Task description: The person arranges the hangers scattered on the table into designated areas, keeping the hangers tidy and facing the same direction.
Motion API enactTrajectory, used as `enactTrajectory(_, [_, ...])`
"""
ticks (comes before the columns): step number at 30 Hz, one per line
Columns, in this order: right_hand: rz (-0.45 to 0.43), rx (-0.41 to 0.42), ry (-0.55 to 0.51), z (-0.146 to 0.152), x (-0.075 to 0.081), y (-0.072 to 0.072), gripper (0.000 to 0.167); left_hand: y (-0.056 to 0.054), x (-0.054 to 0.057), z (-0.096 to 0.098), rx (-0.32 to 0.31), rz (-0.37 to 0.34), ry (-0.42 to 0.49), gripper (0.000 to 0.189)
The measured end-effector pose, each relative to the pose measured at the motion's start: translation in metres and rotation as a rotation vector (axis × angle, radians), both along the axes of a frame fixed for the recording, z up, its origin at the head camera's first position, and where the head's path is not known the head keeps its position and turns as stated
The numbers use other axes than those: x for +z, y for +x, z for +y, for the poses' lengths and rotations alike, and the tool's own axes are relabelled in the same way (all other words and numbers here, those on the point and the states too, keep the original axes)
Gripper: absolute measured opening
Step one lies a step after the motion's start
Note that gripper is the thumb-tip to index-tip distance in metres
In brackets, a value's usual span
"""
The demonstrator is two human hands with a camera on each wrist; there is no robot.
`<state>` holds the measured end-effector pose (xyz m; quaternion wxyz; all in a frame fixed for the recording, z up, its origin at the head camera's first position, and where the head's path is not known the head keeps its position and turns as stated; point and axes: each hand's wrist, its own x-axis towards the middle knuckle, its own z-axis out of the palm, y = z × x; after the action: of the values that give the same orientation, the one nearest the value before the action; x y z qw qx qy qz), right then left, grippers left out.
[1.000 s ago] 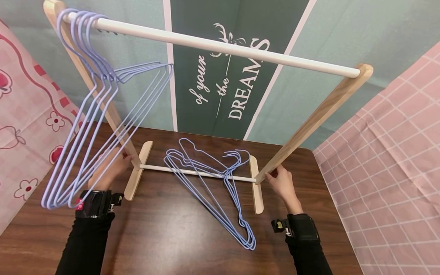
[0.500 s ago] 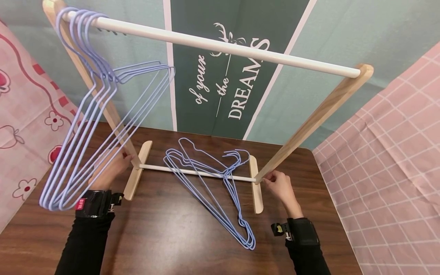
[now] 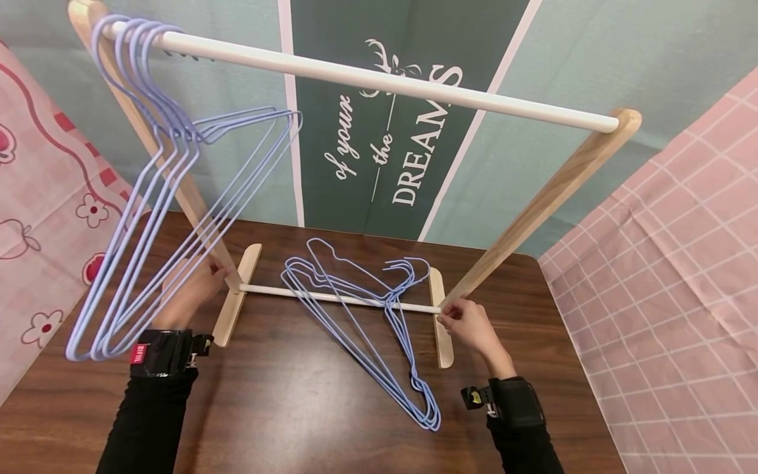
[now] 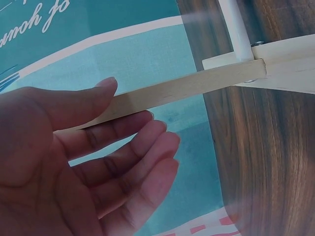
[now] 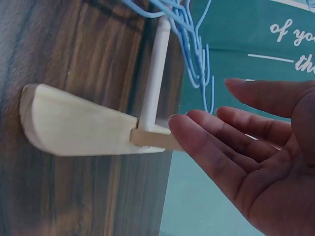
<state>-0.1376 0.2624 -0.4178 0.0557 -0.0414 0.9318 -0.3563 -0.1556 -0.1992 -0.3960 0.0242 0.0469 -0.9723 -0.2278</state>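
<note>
A clothes rack with wooden posts and a white top rail (image 3: pixel 355 76) stands on the table. My left hand (image 3: pixel 204 280) pinches the lower left wooden post (image 4: pixel 187 86) between thumb and index finger, its other fingers loosely bent. By the base of the right wooden post (image 3: pixel 533 210) is my right hand (image 3: pixel 472 326); the right wrist view shows its thumb apart from extended fingers (image 5: pixel 236 128), which overlap the post. Several blue-purple hangers (image 3: pixel 191 131) hang at the rail's left end. More blue hangers (image 3: pixel 395 299) lie tangled over the white lower bar (image 3: pixel 266 289).
The rack's wooden feet (image 3: pixel 444 349) rest on the dark brown table (image 3: pixel 308 408). A green curtain with white lettering (image 3: pixel 385 197) closes off the back. Pink patterned cloth (image 3: pixel 47 276) stands at left, pink checked cloth (image 3: pixel 681 296) at right.
My right hand has come off the right post's outer side and shifted left, in front of its base. The left hand stays on its post; the hanging hangers sway slightly.
</note>
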Motion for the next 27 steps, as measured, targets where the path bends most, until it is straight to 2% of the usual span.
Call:
enactTrajectory(5, [-0.016, 0.058, 0.008, -0.007, 0.004, -0.006, 0.007, -0.001, -0.003, 0.001, -0.049, 0.038, 0.09, 0.028])
enactTrajectory(10, [-0.033, 0.14, 0.038, -0.016, 0.005, -0.012, 0.009, -0.001, -0.004, 0.003, -0.056, 0.033, 0.18, 0.026])
enactTrajectory(17, [-0.029, 0.239, 0.099, -0.029, 0.005, -0.023, 0.012, -0.002, -0.003, 0.003, -0.039, 0.008, 0.144, 0.029])
enactTrajectory(25, [-0.054, 0.219, 0.087, -0.047, -0.003, -0.032, 0.011, -0.002, -0.007, 0.002, -0.064, 0.089, 0.134, 0.026])
enactTrajectory(27, [-0.065, 0.208, 0.073, -0.051, -0.006, -0.033, 0.011, -0.001, -0.007, 0.002, -0.063, 0.088, 0.149, 0.025])
